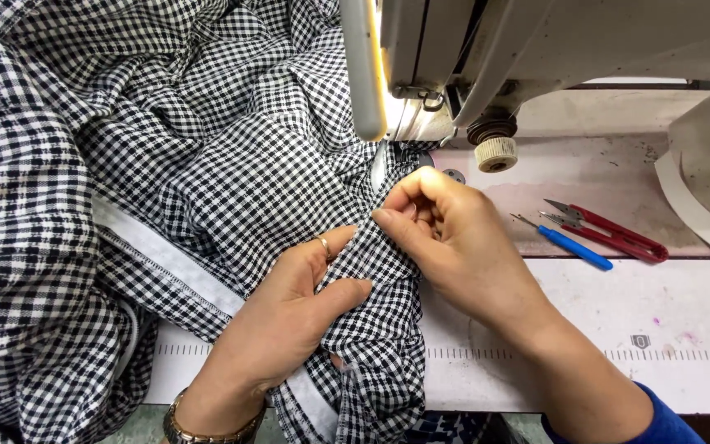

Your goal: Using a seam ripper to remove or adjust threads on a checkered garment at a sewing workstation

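Note:
A large black-and-white checked fabric [207, 140] lies bunched over the left half of the sewing table. My left hand [289, 312], with a ring and a metal wristband, pinches a fold of this fabric between thumb and fingers. My right hand [445, 238] grips the same strip of fabric just in front of the sewing machine's [470, 49] presser foot, fingers curled tight on the edge. A white band [166, 255] runs along the fabric's edge to the left of my left hand.
Red thread snips [618, 234] and a blue-handled tool [573, 245] lie on the table right of my right hand. A knurled cream knob [495, 152] hangs under the machine head. A ruler scale [684, 355] is printed along the white table front.

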